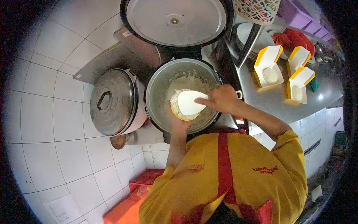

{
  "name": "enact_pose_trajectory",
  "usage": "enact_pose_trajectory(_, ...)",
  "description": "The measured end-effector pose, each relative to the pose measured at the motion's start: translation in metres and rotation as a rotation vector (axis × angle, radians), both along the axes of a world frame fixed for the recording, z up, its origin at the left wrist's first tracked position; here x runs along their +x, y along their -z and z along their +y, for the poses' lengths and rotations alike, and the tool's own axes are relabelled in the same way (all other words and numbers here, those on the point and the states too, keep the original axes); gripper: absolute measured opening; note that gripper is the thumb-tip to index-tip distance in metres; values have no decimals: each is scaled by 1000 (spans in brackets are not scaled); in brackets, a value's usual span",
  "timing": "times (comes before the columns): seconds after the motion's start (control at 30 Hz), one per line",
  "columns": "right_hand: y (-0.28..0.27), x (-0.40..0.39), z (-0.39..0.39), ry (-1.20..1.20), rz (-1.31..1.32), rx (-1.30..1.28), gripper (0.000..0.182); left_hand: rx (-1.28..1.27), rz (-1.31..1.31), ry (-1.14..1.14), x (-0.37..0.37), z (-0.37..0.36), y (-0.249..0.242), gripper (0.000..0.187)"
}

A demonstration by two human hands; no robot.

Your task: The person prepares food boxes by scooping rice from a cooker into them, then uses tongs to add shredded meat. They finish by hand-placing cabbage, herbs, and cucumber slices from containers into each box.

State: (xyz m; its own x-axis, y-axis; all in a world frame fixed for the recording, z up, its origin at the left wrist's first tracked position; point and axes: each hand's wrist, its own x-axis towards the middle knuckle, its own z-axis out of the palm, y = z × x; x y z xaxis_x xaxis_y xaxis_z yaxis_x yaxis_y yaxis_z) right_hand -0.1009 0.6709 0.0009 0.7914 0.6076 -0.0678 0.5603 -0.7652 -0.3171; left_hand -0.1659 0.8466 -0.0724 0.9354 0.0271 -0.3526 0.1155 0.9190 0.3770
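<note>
Over the open rice cooker [156, 100], my left hand [179, 123] holds a small yellow-rimmed bowl [185, 117] filled with white rice [174, 99]. My right hand [220, 99] grips a white paddle [189, 103], its broad blade lying over the bowl and covering part of the rice. Some rice and residue cling to the inner wall of the cooker pot. The cooker's lid [156, 22] stands raised behind it.
A large lidded pot [112, 104] stands left of the cooker. On the steel counter [257, 108] at right are three open yellow-and-white boxes [276, 71], stacked plates [244, 35] and a purple basket [298, 16]. An orange-red crate [123, 207] sits low at left.
</note>
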Motion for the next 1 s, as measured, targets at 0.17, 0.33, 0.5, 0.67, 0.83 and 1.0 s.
enact_pose_trajectory(0.17, -3, 45, 6, 118, -128, -175, 58, 254, -235, -221, -23, 26, 22, 55)
enact_pose_trajectory(0.33, 104, 67, 76, -147, -346, -259, 22, 230, -225, -214, -55, 70, -8, 58)
enact_pose_trajectory(0.5, 255, 52, 126, -747, -277, -496, 15, 447, -143, -437, -78, 69, -8, 49)
enact_pose_trajectory(0.67, 260, 29, 125, -1043, -221, -562, 19, 1320, 63, -433, -110, 67, -9, 68)
enact_pose_trajectory(0.83, 306, 70, 120, -807, 1013, 191, 23, 501, -20, -457, -100, 69, -27, 82)
enact_pose_trajectory(1.0, 182, 67, 122, -814, 487, -274, 26, 1396, 16, -519, -89, 61, -26, 78)
